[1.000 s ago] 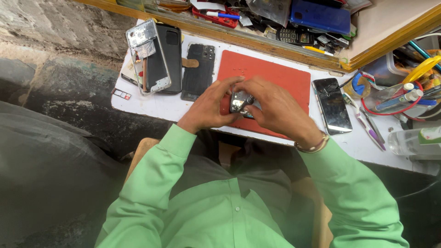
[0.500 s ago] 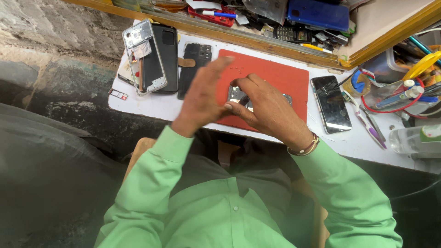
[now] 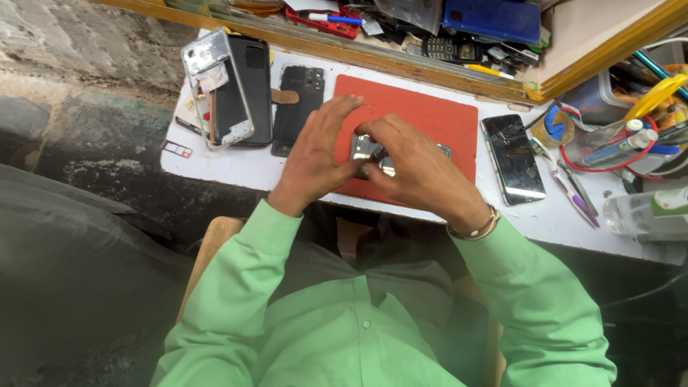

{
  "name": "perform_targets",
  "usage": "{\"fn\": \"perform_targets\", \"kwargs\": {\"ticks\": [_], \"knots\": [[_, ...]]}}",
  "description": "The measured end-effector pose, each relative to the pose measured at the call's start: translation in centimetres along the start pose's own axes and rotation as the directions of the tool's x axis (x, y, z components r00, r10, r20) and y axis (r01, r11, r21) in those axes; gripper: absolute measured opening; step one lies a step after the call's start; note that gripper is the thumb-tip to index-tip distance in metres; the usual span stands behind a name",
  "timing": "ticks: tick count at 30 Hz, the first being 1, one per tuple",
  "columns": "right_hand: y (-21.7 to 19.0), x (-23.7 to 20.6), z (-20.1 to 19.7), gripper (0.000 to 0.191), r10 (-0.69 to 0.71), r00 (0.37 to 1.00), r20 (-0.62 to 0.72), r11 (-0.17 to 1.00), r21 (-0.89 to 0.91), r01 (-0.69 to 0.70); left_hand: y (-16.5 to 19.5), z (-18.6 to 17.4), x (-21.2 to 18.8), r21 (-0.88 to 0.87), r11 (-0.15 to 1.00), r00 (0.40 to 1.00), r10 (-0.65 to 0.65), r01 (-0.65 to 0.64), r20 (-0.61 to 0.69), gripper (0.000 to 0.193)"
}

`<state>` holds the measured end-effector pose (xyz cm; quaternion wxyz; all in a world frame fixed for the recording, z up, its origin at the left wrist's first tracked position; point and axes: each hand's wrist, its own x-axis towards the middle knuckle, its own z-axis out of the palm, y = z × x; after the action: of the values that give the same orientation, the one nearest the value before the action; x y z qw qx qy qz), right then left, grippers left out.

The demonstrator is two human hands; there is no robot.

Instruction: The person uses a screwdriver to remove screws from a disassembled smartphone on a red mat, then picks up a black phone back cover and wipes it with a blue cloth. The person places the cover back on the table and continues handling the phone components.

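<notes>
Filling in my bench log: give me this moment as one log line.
left hand: fingers spread, touching small metal phone part | right hand: pressing it | on red mat | phones beside mat

Light green long-sleeved buttoned shirt (image 3: 358,330), beaded bracelet (image 3: 476,228) on the right wrist.

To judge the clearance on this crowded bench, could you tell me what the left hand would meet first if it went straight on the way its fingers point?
The left hand, fingers aimed up-right across the red mat, would probably meet the wooden tray edge first; depth is uncertain.
</notes>
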<state>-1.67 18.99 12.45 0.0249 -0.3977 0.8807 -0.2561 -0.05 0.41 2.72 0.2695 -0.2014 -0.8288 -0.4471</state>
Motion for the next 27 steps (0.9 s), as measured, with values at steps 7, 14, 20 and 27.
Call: {"fn": "perform_targets", "kwargs": {"ticks": [7, 14, 20, 27], "knots": [[-0.2, -0.7, 0.5, 0.033, 0.121, 0.990, -0.072, 0.983, -0.132, -0.130, -1.9, 1.4, -1.0, 0.007, 0.985, 0.984, -0.170, 0.170, -0.046, 0.029], [0.3, -2.0, 0.8, 0.031, 0.065, 0.987, -0.149, 0.997, -0.035, -0.071, -5.2, 4.2, 2.2, 0.164, 0.923, 0.937, -0.343, 0.349, -0.063, 0.008], [0.0, -1.8, 1.2, 0.035, -0.101, 0.985, -0.141, 0.994, 0.017, 0.105, -6.6, 5.4, 4.7, 0.261, 0.873, 0.907, -0.419, 0.411, -0.027, 0.014], [1.0, -3.7, 2.6, 0.029, 0.139, 0.969, -0.205, 0.966, 0.245, -0.087, -7.9, 6.6, 4.5, 0.321, 0.892, 0.941, -0.338, 0.318, 0.006, 0.012]]}}
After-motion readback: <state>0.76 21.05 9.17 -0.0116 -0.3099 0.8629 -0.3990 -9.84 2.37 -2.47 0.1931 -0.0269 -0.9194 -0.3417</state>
